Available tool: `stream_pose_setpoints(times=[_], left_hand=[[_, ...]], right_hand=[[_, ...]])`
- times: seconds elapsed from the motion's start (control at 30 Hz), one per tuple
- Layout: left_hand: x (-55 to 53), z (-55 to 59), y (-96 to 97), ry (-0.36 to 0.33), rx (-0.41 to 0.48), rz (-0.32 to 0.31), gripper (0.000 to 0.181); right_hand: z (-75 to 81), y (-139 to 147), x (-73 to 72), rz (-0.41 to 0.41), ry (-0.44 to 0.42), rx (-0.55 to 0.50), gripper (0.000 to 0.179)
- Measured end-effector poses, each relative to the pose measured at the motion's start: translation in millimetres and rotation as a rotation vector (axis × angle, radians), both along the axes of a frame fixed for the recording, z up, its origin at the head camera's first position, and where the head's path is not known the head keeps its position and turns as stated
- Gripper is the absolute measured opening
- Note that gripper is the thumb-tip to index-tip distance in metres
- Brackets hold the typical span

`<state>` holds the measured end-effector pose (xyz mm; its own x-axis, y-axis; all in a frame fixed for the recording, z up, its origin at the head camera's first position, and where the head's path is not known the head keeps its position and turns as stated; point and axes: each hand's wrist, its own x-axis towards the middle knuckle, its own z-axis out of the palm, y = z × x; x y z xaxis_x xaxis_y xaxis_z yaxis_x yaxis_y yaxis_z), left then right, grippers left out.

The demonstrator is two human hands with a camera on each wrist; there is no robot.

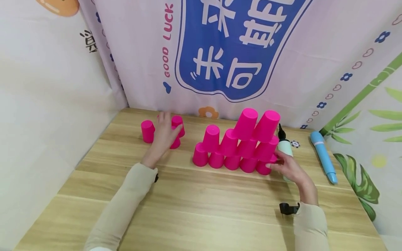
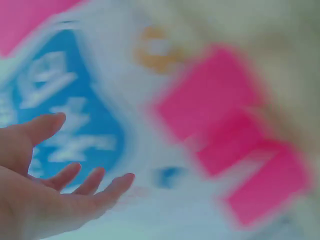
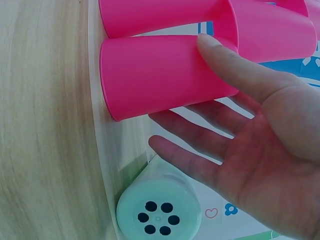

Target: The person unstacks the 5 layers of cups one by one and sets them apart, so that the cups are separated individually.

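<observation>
Sleeves: two beige ones reach in over the table, which is pale wood.
Right hand: the hand holds the end cup at the right of the bottom row, thumb on the near side, fingers behind.
Stack: pink cups, all upside down, with five in the bottom row, four in the middle and two on top towards the right.
Left hand: spread wide, holding nothing, over the loose cups; contact with them I cannot tell.
Loose cups: at least three, well left of the stack, upside down; the hand partly hides the group.
Green cylinder: black-tipped, just right of the stack; its base shows six dark holes.
Blue tube: lies farther right.
Chip: small and round, beside the cylinder.
Backdrop: white cloth lettered "GOOD LUCK".
</observation>
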<state>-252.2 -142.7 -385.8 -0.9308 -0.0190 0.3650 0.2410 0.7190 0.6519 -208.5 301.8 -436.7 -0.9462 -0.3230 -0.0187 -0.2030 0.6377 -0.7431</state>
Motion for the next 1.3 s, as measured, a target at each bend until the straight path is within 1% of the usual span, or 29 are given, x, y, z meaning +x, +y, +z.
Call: stream_pose_setpoints(times=[0.03, 0.07, 0.1, 0.13, 0.2, 0.23, 0.27, 0.3, 0.33, 0.4, 0.47, 0.57, 0.67, 0.83, 0.9, 0.97, 1.03, 1.1, 1.2, 1.23, 1.3], left_hand=[[4.7, 15.3, 11.6, 0.032, 0.021, -0.035, 0.061], [9.0, 30.6, 24.5, 0.056, 0.048, -0.088, 0.062], [12.2, 44.6, 38.2, 0.08, 0.096, -0.163, 0.063], [15.6, 57.6, 52.5, 0.078, 0.138, -0.237, 0.065], [20.8, 76.6, 80.7, 0.03, 0.196, -0.368, 0.071], [22.5, 82.3, 93.5, -0.002, 0.217, -0.419, 0.075], [23.0, 85.7, 104.6, -0.026, 0.225, -0.466, 0.078], [22.6, 87.6, 114.0, -0.055, 0.227, -0.496, 0.08], [21.4, 89.1, 123.7, -0.089, 0.212, -0.511, 0.081], [16.8, 88.4, 137.9, -0.131, 0.2, -0.53, 0.082], [11.6, 85.3, 145.5, -0.159, 0.195, -0.531, 0.079], [6.4, 80.1, 149.5, -0.189, 0.198, -0.521, 0.072], [2.8, 76.2, 151.2, -0.196, 0.191, -0.515, 0.067], [0.0, 74.0, 154.9, -0.163, 0.152, -0.535, 0.062], [-0.1, 75.7, 154.8, -0.139, 0.148, -0.548, 0.06], [0.1, 79.5, 149.9, -0.113, 0.157, -0.548, 0.058], [1.4, 85.3, 137.7, -0.073, 0.182, -0.527, 0.058], [2.0, 93.2, 119.3, -0.021, 0.205, -0.486, 0.058], [3.2, 100.8, 80.6, 0.031, 0.228, -0.383, 0.059], [3.0, 102.2, 67.5, 0.033, 0.234, -0.346, 0.059], [2.8, 101.4, 41.6, 0.024, 0.25, -0.27, 0.059]], right_hand=[[-0.2, 0.3, -0.4, 0.001, 0.004, 0.002, 0.063], [-0.3, 0.5, -0.8, 0.0, 0.01, 0.007, 0.062], [-0.2, 0.7, -1.1, 0.001, 0.013, 0.008, 0.062], [-0.2, 0.9, -1.3, 0.0, 0.01, 0.009, 0.062], [-0.2, 0.7, -1.2, -0.005, 0.003, 0.014, 0.063], [-0.1, 0.0, -0.6, -0.007, -0.002, 0.014, 0.064], [-0.2, -1.1, 0.1, -0.009, -0.007, 0.014, 0.064], [-0.7, -2.6, 0.7, -0.009, -0.012, 0.01, 0.065], [0.0, -2.2, 1.0, -0.013, -0.015, 0.007, 0.066], [1.7, -1.7, 1.6, -0.018, -0.016, 0.001, 0.066], [1.1, -2.0, 1.4, -0.019, -0.013, -0.005, 0.064], [-1.2, -3.1, 0.8, -0.019, -0.006, -0.012, 0.063], [-2.0, -2.6, 0.0, -0.014, -0.002, -0.015, 0.062], [-0.7, -0.2, -0.5, -0.015, -0.006, -0.023, 0.062], [0.6, 0.5, -0.3, -0.025, -0.007, -0.018, 0.062], [1.3, 0.2, -0.1, -0.03, -0.012, -0.016, 0.063], [1.5, -0.2, -0.1, -0.03, -0.015, -0.006, 0.064], [2.3, 0.2, -0.2, -0.025, -0.014, -0.006, 0.064], [-1.5, -2.4, -0.1, -0.019, -0.011, -0.017, 0.063], [-1.9, -2.5, 0.0, -0.019, -0.006, -0.019, 0.062], [-1.8, -2.4, 0.5, -0.022, -0.001, -0.019, 0.062]])
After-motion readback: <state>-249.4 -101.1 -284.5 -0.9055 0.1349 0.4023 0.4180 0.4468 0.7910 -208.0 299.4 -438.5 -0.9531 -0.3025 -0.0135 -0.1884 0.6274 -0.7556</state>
